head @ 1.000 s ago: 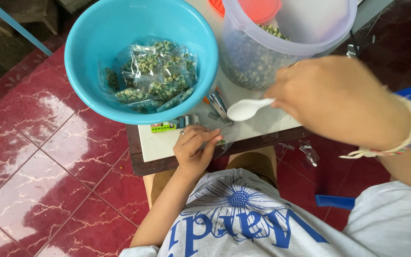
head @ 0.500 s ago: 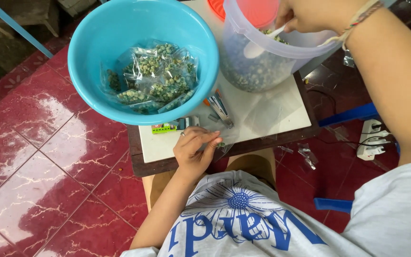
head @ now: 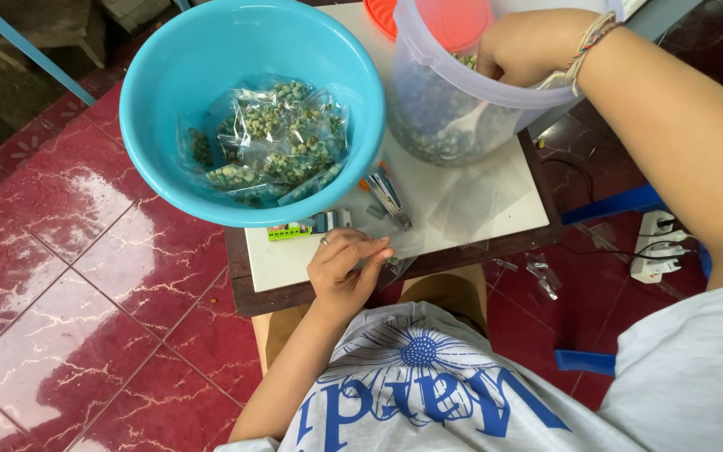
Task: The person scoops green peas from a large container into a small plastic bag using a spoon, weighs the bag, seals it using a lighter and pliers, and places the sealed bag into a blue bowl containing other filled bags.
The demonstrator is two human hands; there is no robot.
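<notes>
While scooping: right hand point(head: 529, 46) clenches spoon point(head: 470, 117) inside bucket point(head: 428, 100).
Left hand point(head: 340, 268): fingertips pinch clear bag point(head: 395, 251) open, ready beneath.

Single head view, looking steeply down from above person's own chest, close range. Shirt point(head: 462, 393) at 6 o'clock, table point(head: 479, 209) centre, bowl point(head: 244, 109) at 11, tub point(head: 453, 109) at 1, floor point(head: 69, 276) at 8. No second view.
</notes>
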